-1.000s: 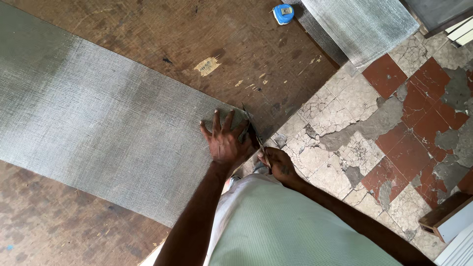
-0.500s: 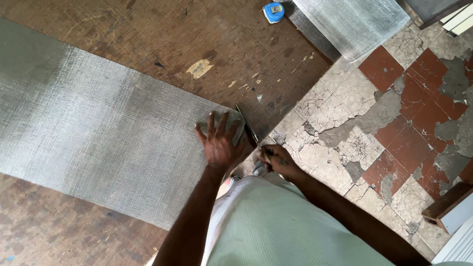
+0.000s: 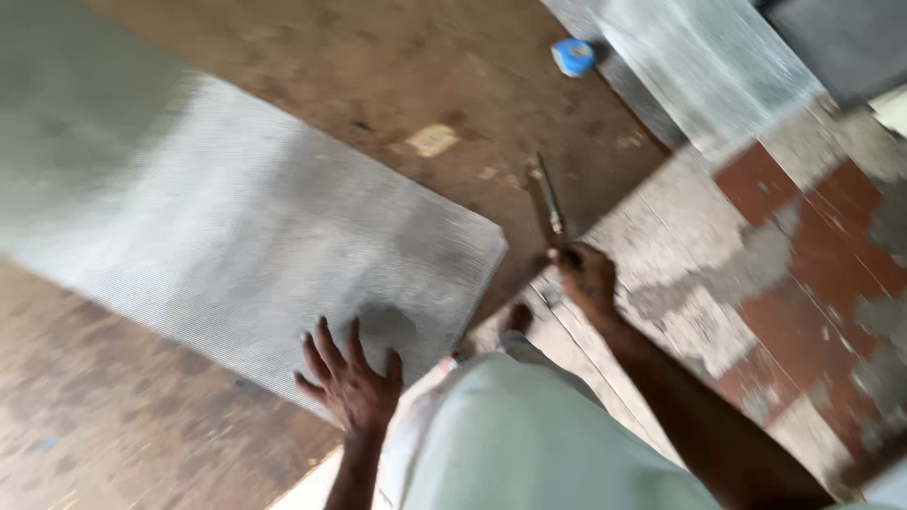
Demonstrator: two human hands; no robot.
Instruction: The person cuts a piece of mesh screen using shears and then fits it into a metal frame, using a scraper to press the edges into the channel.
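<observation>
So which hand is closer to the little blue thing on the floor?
Right. The right hand, gripping scissors, is below the blue thing. The left hand is much farther, spread at the grey mesh sheet's near edge.

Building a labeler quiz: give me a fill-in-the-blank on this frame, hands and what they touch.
1. The left hand lies with fingers spread on the grey ____ sheet.
2. The right hand grips a pair of ____.
3. The small round object at the top is ____ in colour.

Missing words: mesh; scissors; blue
</observation>
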